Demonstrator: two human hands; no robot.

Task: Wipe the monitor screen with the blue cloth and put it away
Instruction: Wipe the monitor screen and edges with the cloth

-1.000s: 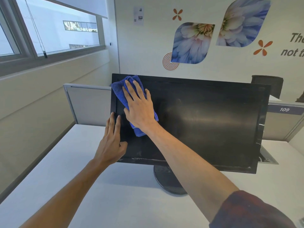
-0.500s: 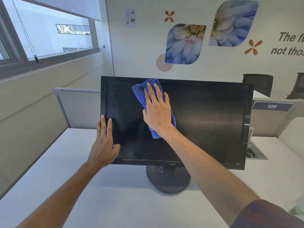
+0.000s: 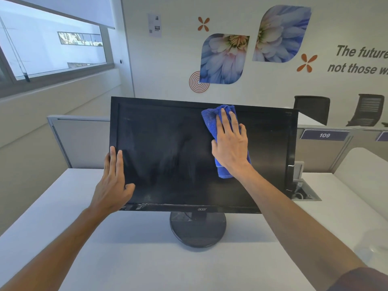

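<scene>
Right hand (image 3: 231, 143) pressed flat on the folded blue microfibre cloth (image 3: 212, 120), fingers (image 3: 225, 120) straight and spread, not clenched; cloth pinned between palm and the black flat-panel monitor screen (image 3: 172, 156). Cloth sits at upper right of centre, top end just at the top bezel, long axis near vertical, tilted slightly left at the top. Left hand (image 3: 114, 181) lies relaxed and flat on the lower left bezel, thumb on the screen face, steadying the panel. Unwiped-looking area lies to the right and below the cloth; right hand is the one on it, so likely next stroke runs rightward toward the far edge. Monitor stands on round base (image 3: 198, 232) on white worktop (image 3: 126, 259). Put-away step not yet begun.
</scene>
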